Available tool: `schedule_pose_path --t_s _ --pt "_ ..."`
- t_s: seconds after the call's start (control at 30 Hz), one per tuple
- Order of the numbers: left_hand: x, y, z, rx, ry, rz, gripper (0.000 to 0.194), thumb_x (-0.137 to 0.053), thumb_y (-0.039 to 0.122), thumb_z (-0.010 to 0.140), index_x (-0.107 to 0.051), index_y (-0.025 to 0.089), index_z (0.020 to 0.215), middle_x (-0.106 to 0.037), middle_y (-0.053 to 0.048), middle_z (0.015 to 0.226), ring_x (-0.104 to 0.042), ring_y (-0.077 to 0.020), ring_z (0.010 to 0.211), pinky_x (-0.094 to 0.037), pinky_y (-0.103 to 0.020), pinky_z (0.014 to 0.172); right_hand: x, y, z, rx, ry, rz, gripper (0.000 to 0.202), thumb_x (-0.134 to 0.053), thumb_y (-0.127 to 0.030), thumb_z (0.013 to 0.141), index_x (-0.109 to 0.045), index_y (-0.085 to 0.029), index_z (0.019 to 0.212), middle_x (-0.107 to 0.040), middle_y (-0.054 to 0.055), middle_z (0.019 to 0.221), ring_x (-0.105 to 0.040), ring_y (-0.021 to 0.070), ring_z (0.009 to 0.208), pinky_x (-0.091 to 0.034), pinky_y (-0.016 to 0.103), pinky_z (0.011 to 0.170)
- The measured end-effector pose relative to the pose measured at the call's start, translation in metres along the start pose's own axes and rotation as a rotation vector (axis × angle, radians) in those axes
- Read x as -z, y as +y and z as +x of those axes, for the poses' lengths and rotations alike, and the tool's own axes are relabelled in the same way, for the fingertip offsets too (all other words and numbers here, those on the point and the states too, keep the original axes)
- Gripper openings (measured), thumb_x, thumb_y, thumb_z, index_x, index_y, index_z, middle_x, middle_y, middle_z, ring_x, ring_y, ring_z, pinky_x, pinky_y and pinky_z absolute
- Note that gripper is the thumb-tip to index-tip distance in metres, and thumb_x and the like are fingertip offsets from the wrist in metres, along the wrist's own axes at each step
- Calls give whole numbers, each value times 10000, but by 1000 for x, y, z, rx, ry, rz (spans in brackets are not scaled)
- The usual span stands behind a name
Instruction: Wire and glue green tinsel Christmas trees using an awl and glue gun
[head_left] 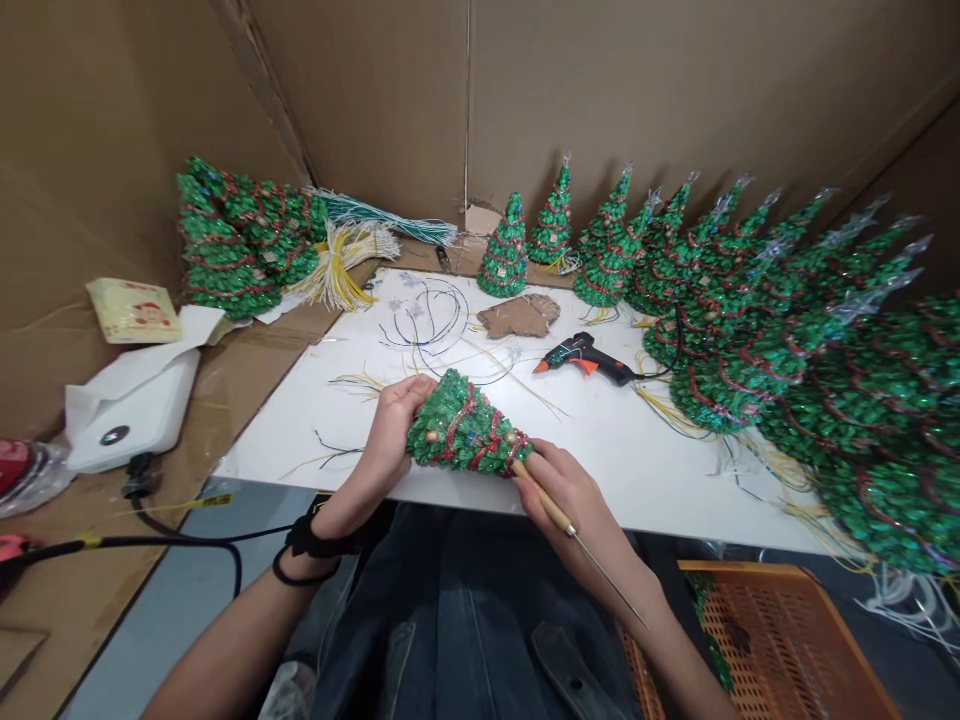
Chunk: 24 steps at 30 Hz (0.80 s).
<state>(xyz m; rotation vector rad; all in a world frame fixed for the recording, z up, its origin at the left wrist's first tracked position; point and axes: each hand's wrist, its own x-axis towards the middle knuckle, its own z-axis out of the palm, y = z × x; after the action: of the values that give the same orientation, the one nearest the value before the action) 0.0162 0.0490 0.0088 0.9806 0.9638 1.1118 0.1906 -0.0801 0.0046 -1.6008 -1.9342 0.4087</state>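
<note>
Head view: we hold one tree (471, 428) tilted over the table's (637, 480) near edge, left hand (396, 412) curled round one side, right hand (564, 485) closed on the other side and one awl (553, 510); some fingertips are hidden. Beyond lies one glue gun (592, 360). The standing trees (739, 350) overlap too much to count; one basket (795, 640) is cut off.

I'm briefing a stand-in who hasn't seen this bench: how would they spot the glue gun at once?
On the white tabletop, find the brown cardboard cutout near the far edge. The glue gun lies to its right, nearer the person. Black with an orange nozzle and trigger, it stands out from the flat cutout and loose wires.
</note>
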Motion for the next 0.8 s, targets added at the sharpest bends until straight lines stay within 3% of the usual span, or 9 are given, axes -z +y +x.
schedule_pose_path --t_s 0.3,0.47,0.6,0.7,0.8 --pt "0 2 2 -8 13 19 219 -671 281 655 -530 164 535 -432 46 500 -346 -77 453 -276 -208 447 12 -8 7 -65 -136 32 254 -370 -289 987 -521 -221 794 -552 44 878 -582 179 797 -492 295 684" --pt "2 2 3 -27 15 38 251 -667 317 701 -538 167 546 -437 43 501 -349 -81 449 -270 -211 440 22 -6 13 -52 -208 62 239 -382 -308 991 -552 -219 849 -536 27 883 -575 154 771 -473 274 688" --pt "5 0 3 -33 -10 64 255 -692 336 689 -562 158 562 -472 31 519 -379 -85 456 -289 -203 434 28 -4 12 -18 -201 134 207 -402 -316 987 -547 -221 874 -556 21 900 -554 152 799 -451 270 711" --pt "6 -1 1 -41 -16 76 287 -684 378 720 -553 163 584 -444 40 515 -365 -84 450 -291 -194 419 28 0 8 -109 -169 251 268 -392 -369 985 -437 -221 766 -520 -20 761 -491 134 681 -387 249 610" --pt "7 1 0 -47 -19 55 295 -663 388 768 -528 172 619 -376 59 521 -318 -75 445 -278 -176 403 22 4 4 -171 -128 350 258 -383 -363 979 -406 -222 763 -549 -13 791 -485 137 690 -367 254 615"
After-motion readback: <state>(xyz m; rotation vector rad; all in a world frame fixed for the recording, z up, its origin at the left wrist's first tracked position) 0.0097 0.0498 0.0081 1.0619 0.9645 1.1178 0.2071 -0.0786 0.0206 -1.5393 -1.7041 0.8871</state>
